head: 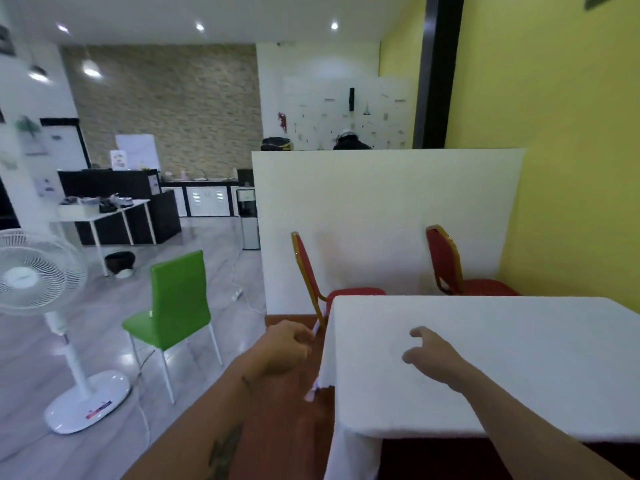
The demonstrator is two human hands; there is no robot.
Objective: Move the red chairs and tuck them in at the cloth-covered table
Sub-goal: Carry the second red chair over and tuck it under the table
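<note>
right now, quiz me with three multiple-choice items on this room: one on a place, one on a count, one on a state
1. Where does the green chair stand?
A. left of the cloth-covered table, out on the floor
B. tucked under it
C. on top of it

2. How many red chairs show at the table's far side?
A. one
B. two
C. four

3. What is the right hand doing?
A. gripping a chair back
B. spread open over the tablecloth
C. holding a cup

Answers: 1 A, it sits on the tiles near the fan. 2 B, left red chair and right red chair. 3 B, fingers are open, nothing held.
</note>
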